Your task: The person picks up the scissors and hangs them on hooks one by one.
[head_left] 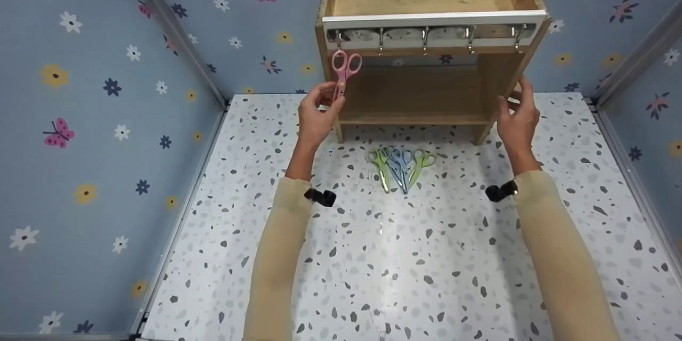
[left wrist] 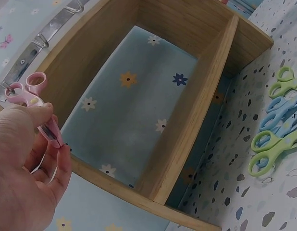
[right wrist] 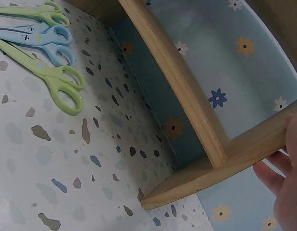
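A wooden rack [head_left: 426, 5] with a row of metal hooks [head_left: 426, 37] stands at the back of the speckled table [head_left: 405, 256]. Pink scissors [head_left: 343, 66] hang by a handle loop from the leftmost hook [left wrist: 9, 88]. My left hand [head_left: 317, 112] pinches the blades of the pink scissors [left wrist: 30, 96] between thumb and fingers. My right hand [head_left: 517, 117] grips the rack's right side panel [right wrist: 244, 149]. Two green scissors [head_left: 379, 162] and blue ones [head_left: 399, 165] lie on the table in front of the rack.
Blue floral walls [head_left: 106, 90] enclose the table on the left, back and right. The loose scissors [right wrist: 52, 53] lie just ahead of the rack's open bottom shelf [left wrist: 196, 115]. The other hooks hang bare.
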Motion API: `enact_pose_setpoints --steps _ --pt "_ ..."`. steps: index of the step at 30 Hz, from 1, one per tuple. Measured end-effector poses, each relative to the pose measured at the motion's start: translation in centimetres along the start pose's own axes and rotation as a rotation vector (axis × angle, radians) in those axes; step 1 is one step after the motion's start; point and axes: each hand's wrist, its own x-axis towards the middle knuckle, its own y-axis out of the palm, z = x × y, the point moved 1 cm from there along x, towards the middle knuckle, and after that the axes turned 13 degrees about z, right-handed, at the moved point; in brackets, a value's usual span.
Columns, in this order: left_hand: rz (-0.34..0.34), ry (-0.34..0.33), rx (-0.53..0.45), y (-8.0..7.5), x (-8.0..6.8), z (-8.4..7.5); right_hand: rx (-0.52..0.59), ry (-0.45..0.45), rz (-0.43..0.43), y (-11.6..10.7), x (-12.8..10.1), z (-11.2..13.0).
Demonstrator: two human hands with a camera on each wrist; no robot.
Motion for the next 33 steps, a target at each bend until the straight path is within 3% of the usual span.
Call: enact_pose_setpoints --steps 33 --pt "0.018 -0.109 -0.011 0.3 -0.9 2.4 0.006 0.008 0.003 0.0 0.1 0.2"
